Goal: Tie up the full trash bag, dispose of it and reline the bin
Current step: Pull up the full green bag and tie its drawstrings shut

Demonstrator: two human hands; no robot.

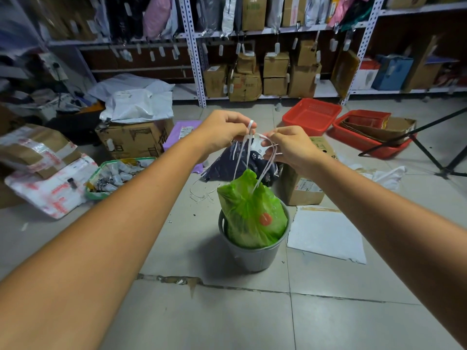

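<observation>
A full green trash bag (251, 210) sits in a small grey bin (254, 256) on the tiled floor, its gathered top sticking up above the rim. White drawstrings (242, 150) run from the bag's neck up to both hands. My left hand (222, 131) pinches a loop of the string between its fingertips. My right hand (290, 146) grips the other strands just to the right. Both hands are held close together, well above the bin.
A white foam sheet (326, 233) lies right of the bin, a cardboard box (303, 180) behind it. Red baskets (312, 116) and a tripod leg (429, 152) stand at the right. Boxes (134, 140), parcels and a green tray (116, 175) clutter the left. Shelving (197, 51) lines the back.
</observation>
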